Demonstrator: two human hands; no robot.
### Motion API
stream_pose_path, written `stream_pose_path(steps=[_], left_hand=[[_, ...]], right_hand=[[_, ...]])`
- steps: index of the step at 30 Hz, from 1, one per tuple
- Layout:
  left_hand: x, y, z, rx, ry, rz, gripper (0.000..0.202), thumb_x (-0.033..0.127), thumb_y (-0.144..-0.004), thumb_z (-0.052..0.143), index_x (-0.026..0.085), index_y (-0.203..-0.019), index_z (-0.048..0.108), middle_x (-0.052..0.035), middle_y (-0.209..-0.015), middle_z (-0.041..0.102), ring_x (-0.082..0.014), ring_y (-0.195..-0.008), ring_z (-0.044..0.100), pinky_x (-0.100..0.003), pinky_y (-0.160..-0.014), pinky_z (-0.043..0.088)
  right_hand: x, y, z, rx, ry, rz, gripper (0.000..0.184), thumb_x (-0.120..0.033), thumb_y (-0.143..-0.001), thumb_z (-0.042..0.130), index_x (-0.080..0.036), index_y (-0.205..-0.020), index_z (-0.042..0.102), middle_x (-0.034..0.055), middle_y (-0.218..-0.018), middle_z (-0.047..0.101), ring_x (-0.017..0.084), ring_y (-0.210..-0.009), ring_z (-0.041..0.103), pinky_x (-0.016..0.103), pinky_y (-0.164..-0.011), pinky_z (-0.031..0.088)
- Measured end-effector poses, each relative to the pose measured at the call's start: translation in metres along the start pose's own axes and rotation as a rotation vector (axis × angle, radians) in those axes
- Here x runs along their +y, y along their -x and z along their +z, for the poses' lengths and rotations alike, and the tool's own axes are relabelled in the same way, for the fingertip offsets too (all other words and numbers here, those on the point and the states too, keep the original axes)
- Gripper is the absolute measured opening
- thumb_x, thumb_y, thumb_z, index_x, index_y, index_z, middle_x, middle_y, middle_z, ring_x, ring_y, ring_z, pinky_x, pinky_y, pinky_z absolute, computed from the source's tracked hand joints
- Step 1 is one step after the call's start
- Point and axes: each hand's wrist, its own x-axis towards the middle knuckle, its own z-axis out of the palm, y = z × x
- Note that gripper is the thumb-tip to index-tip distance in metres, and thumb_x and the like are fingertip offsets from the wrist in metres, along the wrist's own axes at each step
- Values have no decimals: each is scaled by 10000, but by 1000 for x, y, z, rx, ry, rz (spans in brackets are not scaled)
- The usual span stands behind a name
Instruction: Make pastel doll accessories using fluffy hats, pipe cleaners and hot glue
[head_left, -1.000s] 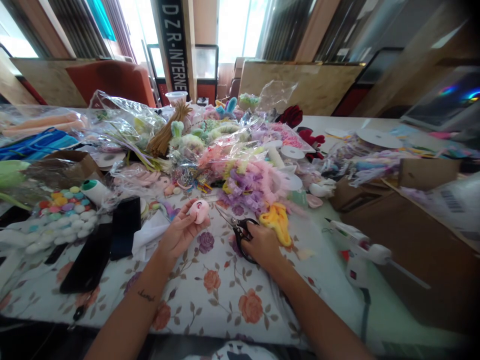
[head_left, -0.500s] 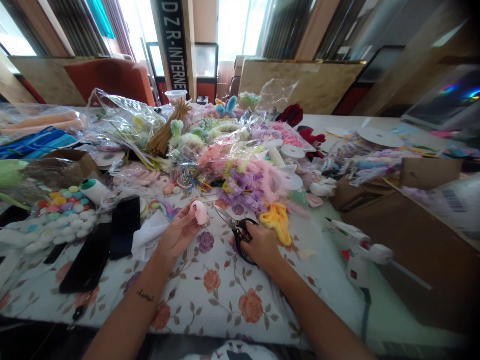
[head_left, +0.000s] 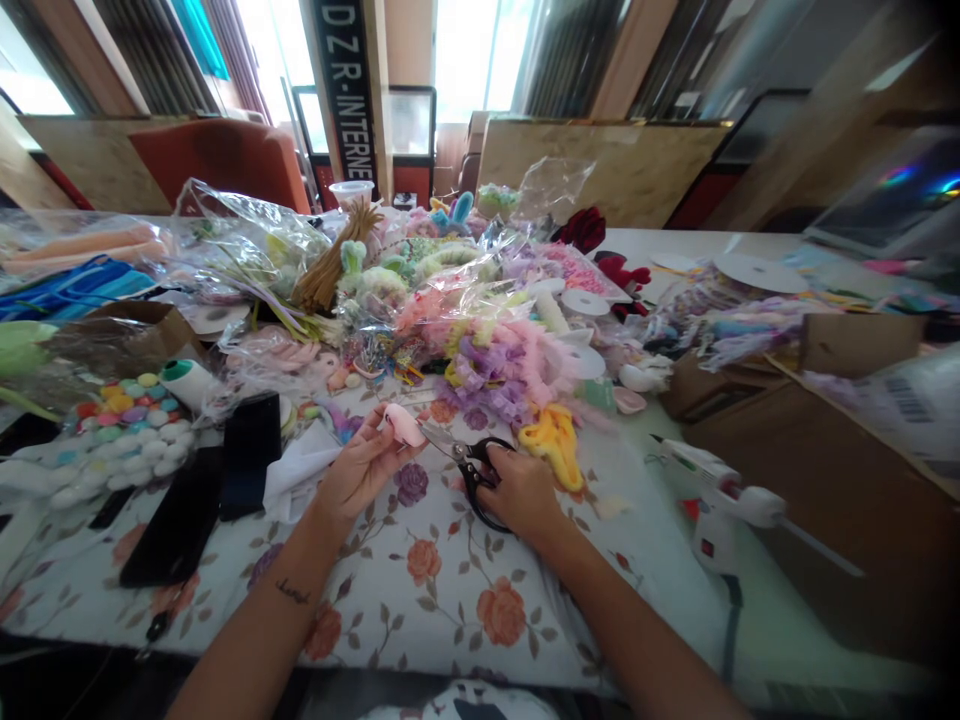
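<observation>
Between the fingertips of my left hand (head_left: 366, 462) is a small pale pink piece (head_left: 404, 426), apparently soft, with a dark mark near its left end. My right hand (head_left: 521, 492) grips black-handled scissors (head_left: 471, 470), fingers through the loops. The blades point left, and their tips meet the right edge of the pink piece; whether they are cutting into it I cannot tell. Both hands are above the floral tablecloth (head_left: 420, 620). Just beyond my right hand lies a bundle of yellow fuzzy material (head_left: 556, 445).
A glue gun (head_left: 712, 490) and a cardboard box (head_left: 825, 480) stand on the right. Two dark phones (head_left: 174, 520), pom-poms (head_left: 142, 440) and a thread spool (head_left: 189, 383) lie left. Ruffled purple trim (head_left: 487, 375) and plastic-wrapped craft supplies are heaped ahead.
The scissors' blades have closed up somewhat and now touch the pink piece. My left hand has turned the piece and shifted it slightly right, towards the blades.
</observation>
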Motion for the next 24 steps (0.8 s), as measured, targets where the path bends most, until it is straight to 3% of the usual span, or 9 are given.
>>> stream_pose_path(steps=[7, 18, 24], left_hand=[[1, 2, 3, -44, 10, -13, 380, 30, -852, 553, 215, -1184, 545, -76, -1055, 675, -217, -1097, 629, -416, -977, 501], [1, 5, 1, -15, 36, -9, 426, -33, -796, 564, 230, -1129, 593, -13, -837, 665, -181, -931, 670, -449, -991, 481], [2, 5, -3, -66, 19, -19, 352, -30, -772, 584, 212, -1026, 614, -6, -823, 661, -155, -847, 670, -425, -978, 487]], right_hand=[[0, 1, -1, -7, 9, 2, 115, -294, -714, 562, -182, -687, 568, 34, -592, 626, 163, -547, 564, 273, -539, 288], [1, 0, 0, 50, -6, -29, 208, -349, -753, 574, -189, -625, 537, 21, -538, 595, 141, -504, 541, 261, -522, 285], [1, 0, 1, 52, -43, -60, 218, -342, -758, 569, -187, -613, 521, 18, -536, 591, 133, -493, 535, 250, -511, 291]])
